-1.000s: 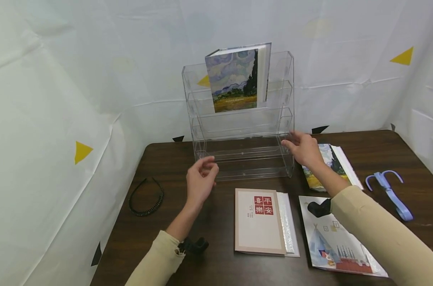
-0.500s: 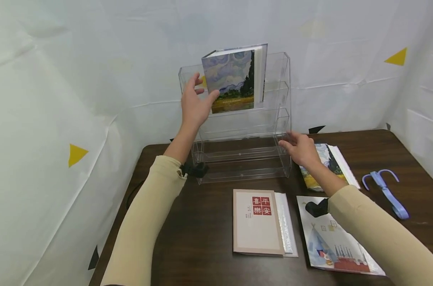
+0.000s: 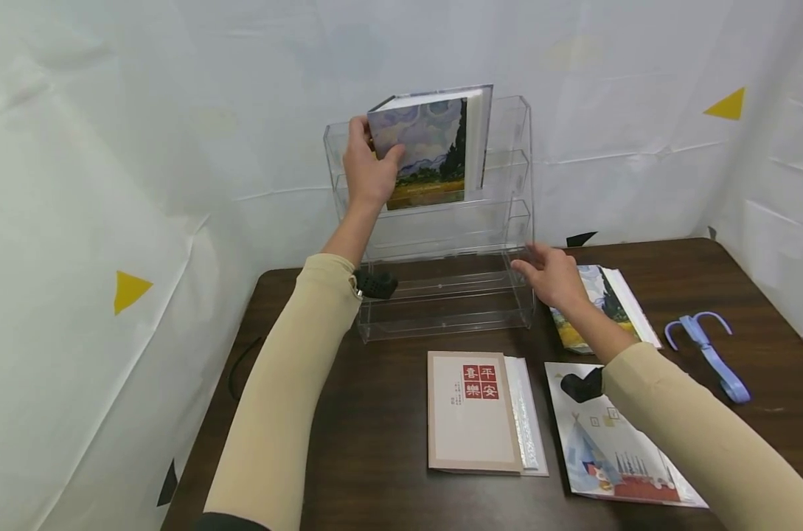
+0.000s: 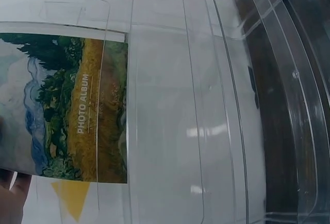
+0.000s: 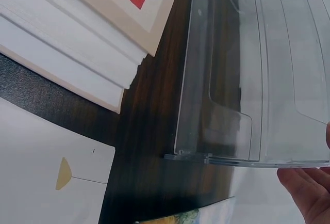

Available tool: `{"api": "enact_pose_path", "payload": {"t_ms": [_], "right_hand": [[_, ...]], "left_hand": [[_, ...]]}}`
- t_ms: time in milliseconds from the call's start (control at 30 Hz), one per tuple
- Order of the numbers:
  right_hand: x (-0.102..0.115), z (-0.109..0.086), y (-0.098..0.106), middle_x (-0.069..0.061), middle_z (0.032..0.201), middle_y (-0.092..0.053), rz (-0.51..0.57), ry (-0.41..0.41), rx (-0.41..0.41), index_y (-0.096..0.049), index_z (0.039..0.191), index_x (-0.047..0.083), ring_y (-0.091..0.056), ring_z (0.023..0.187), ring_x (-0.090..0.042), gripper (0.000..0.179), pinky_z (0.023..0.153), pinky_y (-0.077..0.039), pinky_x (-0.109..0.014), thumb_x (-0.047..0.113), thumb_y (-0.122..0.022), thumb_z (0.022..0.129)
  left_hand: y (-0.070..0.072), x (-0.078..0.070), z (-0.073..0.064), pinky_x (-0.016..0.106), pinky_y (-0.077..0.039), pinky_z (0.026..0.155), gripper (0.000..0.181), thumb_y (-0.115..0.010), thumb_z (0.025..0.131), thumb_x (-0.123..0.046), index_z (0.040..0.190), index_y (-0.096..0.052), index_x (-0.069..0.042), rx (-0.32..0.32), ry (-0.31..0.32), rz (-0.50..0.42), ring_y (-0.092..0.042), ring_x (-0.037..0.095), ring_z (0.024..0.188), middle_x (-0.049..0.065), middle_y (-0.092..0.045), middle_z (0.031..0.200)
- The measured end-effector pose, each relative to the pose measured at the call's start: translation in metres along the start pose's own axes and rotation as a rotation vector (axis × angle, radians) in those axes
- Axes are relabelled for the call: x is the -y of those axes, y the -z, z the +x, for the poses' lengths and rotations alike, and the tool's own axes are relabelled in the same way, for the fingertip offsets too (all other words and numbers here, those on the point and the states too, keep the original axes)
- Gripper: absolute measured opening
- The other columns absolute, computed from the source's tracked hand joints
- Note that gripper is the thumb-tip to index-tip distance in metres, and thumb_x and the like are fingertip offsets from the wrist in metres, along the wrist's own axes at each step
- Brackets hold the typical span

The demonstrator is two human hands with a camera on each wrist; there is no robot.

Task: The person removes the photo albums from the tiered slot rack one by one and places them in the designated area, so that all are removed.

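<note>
A photo album (image 3: 428, 151) with a painted landscape cover leans in the top tier of a clear acrylic display rack (image 3: 447, 228). My left hand (image 3: 369, 166) holds its left edge, thumb on the front cover and fingers behind. In the left wrist view, the album (image 4: 87, 110) reads "PHOTO ALBUM" and its lower part sits behind a clear lip; only a little of the left hand (image 4: 13, 198) shows. At the rack's right side, my right hand (image 3: 552, 276) grips the side panel. The right wrist view shows its fingers (image 5: 309, 188) beside the panel's edge, with the thumb mostly cut off.
A beige album (image 3: 474, 413) with red characters lies before the rack. To its right are a white album (image 3: 613, 442) with a tent picture and another landscape album (image 3: 603, 306). A blue hook-shaped item (image 3: 709, 354) lies far right; a black headband (image 3: 238, 369) is mostly hidden behind the left sleeve.
My left hand has risen from the rack's lower left to the top album and taken hold of its left edge. The right hand has stayed at the rack's side.
</note>
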State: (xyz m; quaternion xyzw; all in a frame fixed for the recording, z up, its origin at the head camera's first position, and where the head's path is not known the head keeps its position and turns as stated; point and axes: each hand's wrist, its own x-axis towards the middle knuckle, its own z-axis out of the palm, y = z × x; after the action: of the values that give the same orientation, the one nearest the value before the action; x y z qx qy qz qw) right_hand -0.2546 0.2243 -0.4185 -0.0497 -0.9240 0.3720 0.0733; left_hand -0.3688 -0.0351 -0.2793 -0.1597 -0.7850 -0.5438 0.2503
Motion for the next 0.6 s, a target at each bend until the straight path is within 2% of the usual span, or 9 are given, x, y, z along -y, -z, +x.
{"api": "enact_pose_path", "payload": {"t_ms": [233,333,400,533,600], "right_hand": [[0.006,0.002,-0.005,-0.028,0.139,-0.049,0.015,0.01,0.02,-0.041,0.146,-0.005,-0.052,0.124,-0.044,0.058,0.095,-0.046,-0.053,0.026,-0.059,0.1],[0.007,0.003,-0.005,-0.028,0.139,-0.05,0.011,0.02,0.027,-0.041,0.145,-0.005,-0.051,0.124,-0.044,0.058,0.095,-0.046,-0.053,0.026,-0.059,0.1],[0.009,0.003,-0.005,-0.028,0.139,-0.05,0.016,0.028,0.033,-0.041,0.145,-0.006,-0.051,0.124,-0.044,0.057,0.095,-0.046,-0.053,0.025,-0.059,0.1],[0.01,0.004,-0.005,-0.028,0.14,-0.049,0.025,0.039,0.042,-0.042,0.145,-0.006,-0.051,0.124,-0.043,0.057,0.095,-0.046,-0.054,0.025,-0.06,0.1],[0.01,0.003,-0.004,-0.027,0.14,-0.049,0.025,0.039,0.046,-0.041,0.145,-0.005,-0.051,0.124,-0.043,0.058,0.095,-0.046,-0.054,0.025,-0.06,0.1]], "left_hand": [[0.007,0.007,0.001,0.028,-0.049,0.086,0.041,-0.067,0.091,-0.001,0.125,-0.044,-0.001,0.027,-0.032,-0.115,-0.059,0.019,0.11,0.014,-0.061,0.118],[0.01,0.004,0.0,0.029,-0.049,0.084,0.038,-0.064,0.091,0.004,0.123,-0.044,0.002,0.038,-0.088,-0.174,-0.058,0.021,0.11,0.017,-0.058,0.118],[0.015,-0.005,-0.001,0.029,-0.049,0.082,0.036,-0.062,0.091,0.008,0.122,-0.044,0.004,0.034,-0.131,-0.235,-0.057,0.024,0.109,0.019,-0.057,0.116],[0.029,-0.036,-0.008,0.029,-0.051,0.078,0.032,-0.059,0.091,0.012,0.118,-0.044,0.006,0.004,-0.249,-0.338,-0.058,0.024,0.108,0.019,-0.057,0.112],[0.038,-0.046,-0.011,0.03,-0.052,0.079,0.031,-0.06,0.091,0.011,0.117,-0.044,0.006,-0.014,-0.342,-0.366,-0.058,0.021,0.107,0.015,-0.056,0.111]]}}
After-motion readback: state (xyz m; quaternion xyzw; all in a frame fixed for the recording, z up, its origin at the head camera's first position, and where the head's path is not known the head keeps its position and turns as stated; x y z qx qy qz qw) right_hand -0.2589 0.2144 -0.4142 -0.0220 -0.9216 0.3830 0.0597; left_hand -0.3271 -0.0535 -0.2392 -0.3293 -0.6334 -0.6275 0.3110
